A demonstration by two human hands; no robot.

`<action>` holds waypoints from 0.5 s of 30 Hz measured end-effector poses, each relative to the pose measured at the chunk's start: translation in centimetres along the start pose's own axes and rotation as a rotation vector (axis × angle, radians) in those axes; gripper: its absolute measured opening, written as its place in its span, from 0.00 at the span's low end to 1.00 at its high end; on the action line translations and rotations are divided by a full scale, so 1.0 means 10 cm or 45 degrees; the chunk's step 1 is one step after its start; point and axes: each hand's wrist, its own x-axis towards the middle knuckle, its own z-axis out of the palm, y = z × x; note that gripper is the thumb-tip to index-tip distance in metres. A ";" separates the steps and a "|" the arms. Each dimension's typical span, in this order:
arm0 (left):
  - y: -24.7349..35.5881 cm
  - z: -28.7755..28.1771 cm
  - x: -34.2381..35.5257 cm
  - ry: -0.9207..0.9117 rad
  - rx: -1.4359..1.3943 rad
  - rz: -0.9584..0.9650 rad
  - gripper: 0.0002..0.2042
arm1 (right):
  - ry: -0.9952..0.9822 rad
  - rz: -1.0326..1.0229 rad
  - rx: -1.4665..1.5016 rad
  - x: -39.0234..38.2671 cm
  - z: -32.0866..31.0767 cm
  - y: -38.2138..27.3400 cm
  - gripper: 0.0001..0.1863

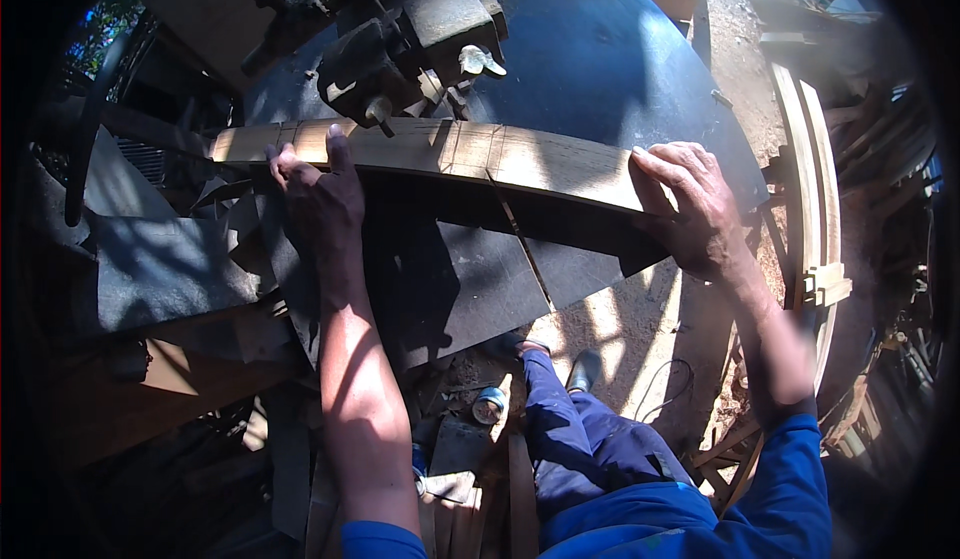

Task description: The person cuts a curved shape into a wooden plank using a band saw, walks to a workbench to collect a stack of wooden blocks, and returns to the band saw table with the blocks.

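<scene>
A long pale wooden board with dark lines marked across its top lies crosswise on a dark metal machine table. My left hand grips the board's near edge left of its middle, fingertips pressed to the wood. At the right end, my right hand holds the board with fingers over its top. Just beyond the board hangs the machine's blade guide assembly, made of blocks and a wing screw. A narrow slot runs through the table from the board toward me. Where the blade meets the wood is hard to make out.
Long wooden strips lean at the right, with scrap wood piled beyond. Sawdust covers the sunlit ground around my feet. Below the table stand a small round tin and offcuts. A metal sheet lies at the left.
</scene>
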 end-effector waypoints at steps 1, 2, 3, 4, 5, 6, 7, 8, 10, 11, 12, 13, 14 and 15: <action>0.00 0.00 0.00 -0.003 -0.007 -0.012 0.32 | 0.004 -0.002 0.007 0.00 0.00 0.00 0.36; 0.00 0.00 -0.01 0.023 -0.027 0.004 0.33 | 0.001 -0.004 0.005 0.00 0.00 0.00 0.36; 0.00 0.00 0.00 -0.007 -0.016 -0.026 0.33 | -0.010 0.003 -0.006 0.00 0.00 0.00 0.36; -0.01 0.00 0.02 -0.020 -0.041 -0.010 0.35 | -0.003 -0.005 0.001 0.00 0.00 0.00 0.36; -0.02 0.00 0.03 -0.028 -0.064 0.000 0.38 | 0.003 -0.001 0.006 0.00 0.00 0.00 0.36; -0.02 0.00 0.03 -0.031 -0.063 0.006 0.38 | 0.003 0.008 0.006 0.00 0.00 0.00 0.37; -0.02 0.00 0.03 -0.025 -0.075 -0.001 0.39 | 0.011 0.001 0.014 0.01 0.01 0.00 0.37; -0.03 0.00 0.03 -0.016 -0.076 -0.008 0.39 | 0.013 -0.002 0.010 0.01 0.01 0.00 0.37; -0.02 0.00 0.02 -0.026 -0.093 -0.032 0.39 | 0.009 -0.005 0.005 0.01 0.01 0.00 0.37; -0.02 0.00 0.02 0.000 -0.093 -0.024 0.40 | 0.003 -0.001 -0.005 0.01 0.01 0.00 0.37; -0.01 -0.01 0.02 -0.024 -0.103 -0.056 0.40 | -0.001 0.002 -0.017 0.01 0.01 0.00 0.37; 0.00 -0.01 0.02 -0.020 -0.106 -0.048 0.40 | 0.000 -0.002 -0.019 0.01 0.01 0.00 0.37; 0.01 -0.02 0.03 -0.011 -0.103 -0.039 0.40 | 0.002 -0.004 -0.017 0.01 0.01 0.00 0.38; 0.02 -0.02 0.03 -0.016 -0.110 -0.042 0.40 | -0.005 -0.001 -0.018 0.02 0.01 0.00 0.38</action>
